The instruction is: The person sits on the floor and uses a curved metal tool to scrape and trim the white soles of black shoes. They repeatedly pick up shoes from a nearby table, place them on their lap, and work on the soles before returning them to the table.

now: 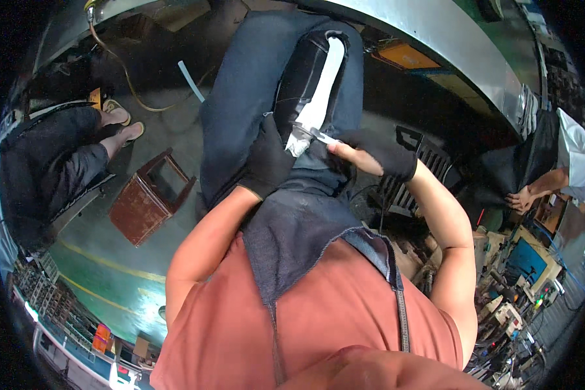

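Note:
A long, narrow white object [325, 81] of a kind I cannot make out lies along my lap over dark cloth. A metal band crosses it near its lower end, and below that is a crumpled silvery-white part [297, 143]. My left hand [270, 159], in a dark glove, is closed beside this lower end and seems to grip it; its fingertips are hidden. In my right hand [377, 153], gloved with the thumb bare, is a small pale blade-like tool [323, 136]. The tool's tip touches or nearly touches the object by the band.
A metal bench edge [435, 32] curves ahead of my knees. To the left stand a brown stool [146, 198] and a seated person [65, 156]; a hose [127, 75] hangs nearby. Right are a slatted dark seat [413, 169], another person's hand [520, 200] and cluttered equipment.

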### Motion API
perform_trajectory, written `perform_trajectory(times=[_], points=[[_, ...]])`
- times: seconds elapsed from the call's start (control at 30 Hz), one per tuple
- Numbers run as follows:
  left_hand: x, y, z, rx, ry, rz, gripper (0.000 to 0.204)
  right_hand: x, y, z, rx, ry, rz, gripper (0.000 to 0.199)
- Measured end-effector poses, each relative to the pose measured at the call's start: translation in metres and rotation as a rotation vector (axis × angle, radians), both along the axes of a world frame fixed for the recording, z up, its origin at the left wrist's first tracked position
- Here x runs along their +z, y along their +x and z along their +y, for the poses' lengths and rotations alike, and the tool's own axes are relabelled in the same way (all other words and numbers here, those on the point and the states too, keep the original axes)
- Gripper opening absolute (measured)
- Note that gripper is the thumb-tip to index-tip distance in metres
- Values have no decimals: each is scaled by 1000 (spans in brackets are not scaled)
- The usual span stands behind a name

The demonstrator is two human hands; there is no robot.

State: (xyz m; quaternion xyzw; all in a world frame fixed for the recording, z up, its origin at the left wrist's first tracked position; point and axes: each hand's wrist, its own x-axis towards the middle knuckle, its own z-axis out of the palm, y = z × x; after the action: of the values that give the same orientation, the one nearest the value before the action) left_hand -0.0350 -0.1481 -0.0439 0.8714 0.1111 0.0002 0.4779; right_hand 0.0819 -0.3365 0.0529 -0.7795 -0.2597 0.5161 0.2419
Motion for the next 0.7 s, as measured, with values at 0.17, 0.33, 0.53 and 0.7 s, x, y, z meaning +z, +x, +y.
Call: perform_trajectory(times=[0.17,0.33,0.53,0.7], points=[[6,15,22,-163,-265,21,64,-56,-26,-16,-74,153,-294,42],[10,36,35,37,-1000,414,50,-69,-21,-15,-60,203,-445,28],[-8,52,-3,250,-493,201,52,-30,16,-24,18,178,-126,39],[-7,44,4,125,-281,197,61,58,28,15,93,158,-232,36]])
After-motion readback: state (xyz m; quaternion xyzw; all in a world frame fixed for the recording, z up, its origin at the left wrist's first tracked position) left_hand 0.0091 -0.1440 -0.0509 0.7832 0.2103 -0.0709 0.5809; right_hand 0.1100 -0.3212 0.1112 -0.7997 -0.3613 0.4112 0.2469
